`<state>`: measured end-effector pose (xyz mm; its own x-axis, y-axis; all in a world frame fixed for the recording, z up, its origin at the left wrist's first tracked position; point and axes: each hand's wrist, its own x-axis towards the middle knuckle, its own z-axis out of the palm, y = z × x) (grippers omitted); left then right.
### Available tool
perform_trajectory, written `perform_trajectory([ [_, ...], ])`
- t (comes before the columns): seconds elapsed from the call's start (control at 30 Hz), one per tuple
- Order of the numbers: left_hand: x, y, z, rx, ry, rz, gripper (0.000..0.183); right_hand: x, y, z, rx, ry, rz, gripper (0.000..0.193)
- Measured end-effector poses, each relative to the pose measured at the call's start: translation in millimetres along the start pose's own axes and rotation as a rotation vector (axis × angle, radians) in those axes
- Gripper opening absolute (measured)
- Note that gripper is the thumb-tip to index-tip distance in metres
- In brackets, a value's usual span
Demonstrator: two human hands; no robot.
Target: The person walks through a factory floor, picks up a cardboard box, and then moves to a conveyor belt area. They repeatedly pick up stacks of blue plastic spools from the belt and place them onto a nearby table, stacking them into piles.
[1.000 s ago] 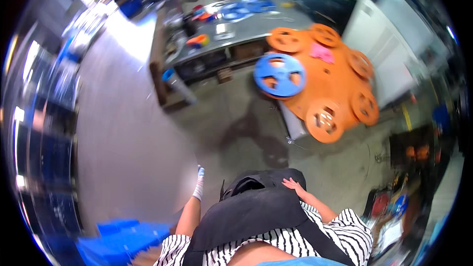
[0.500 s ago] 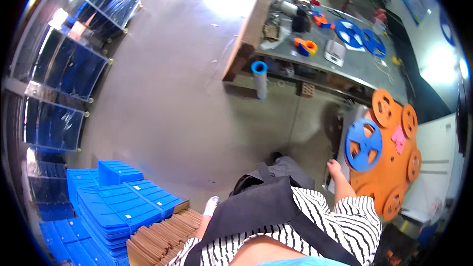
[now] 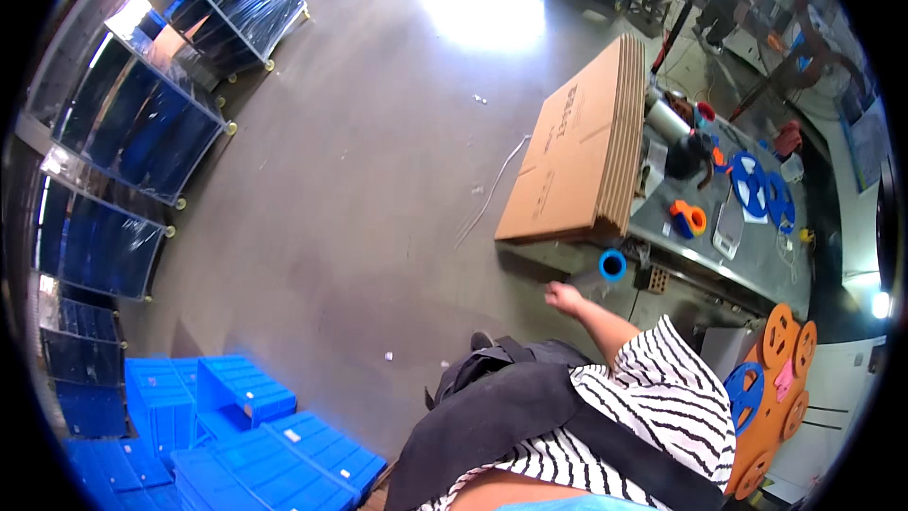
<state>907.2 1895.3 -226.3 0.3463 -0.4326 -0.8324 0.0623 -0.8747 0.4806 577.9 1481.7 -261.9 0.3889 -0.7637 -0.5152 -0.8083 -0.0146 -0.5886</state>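
My right hand (image 3: pixel 565 297) is held out in front of me, its fingers curled in, with nothing visible in them. It is nearest to a clear roll with a blue ring end (image 3: pixel 613 265), which stands beside the workbench, and to a stack of flat cardboard boxes (image 3: pixel 567 156) on edge at the bench's left end. I see no contact between the hand and either one. My left hand is out of sight.
Blue plastic crates (image 3: pixel 274 464) are piled at the lower left. Wheeled racks (image 3: pixel 123 114) wrapped in film line the left side. The workbench (image 3: pixel 681 227) bears an orange tape dispenser (image 3: pixel 695 218), a scale (image 3: pixel 727 230) and blue reels (image 3: pixel 749 185). An orange panel with discs (image 3: pixel 771 388) stands at right.
My view has shifted forward and turned, so the bench and boxes look nearer and further right. My right hand has swung forward from beside the orange panel. My left hand has left the view.
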Motion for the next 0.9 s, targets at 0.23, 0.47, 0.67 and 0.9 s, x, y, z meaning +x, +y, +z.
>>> perform_trajectory([
  [0.23, 208.9, 306.2, -121.9, -0.337, 0.119, -0.114, 0.018, -35.6, 101.1, -16.9, -0.127, -0.378, 0.485, 0.044],
  [0.47, 357.8, 610.8, -125.6, -0.092, 0.315, 0.279, 0.010, 216.7, 40.6, -127.3, 0.093, -0.020, 0.612, 0.036],
  [0.67, 468.9, 654.0, -90.3, 0.506, -0.019, 0.181, 0.018, 527.0, -233.2, -344.3, 0.389, 0.247, -0.057, 0.051],
  [0.9, 607.6, 891.9, -5.7, 0.601, -0.258, 0.188, 0.016, 646.0, -270.4, -495.1, 0.315, 0.216, -0.488, 0.049],
])
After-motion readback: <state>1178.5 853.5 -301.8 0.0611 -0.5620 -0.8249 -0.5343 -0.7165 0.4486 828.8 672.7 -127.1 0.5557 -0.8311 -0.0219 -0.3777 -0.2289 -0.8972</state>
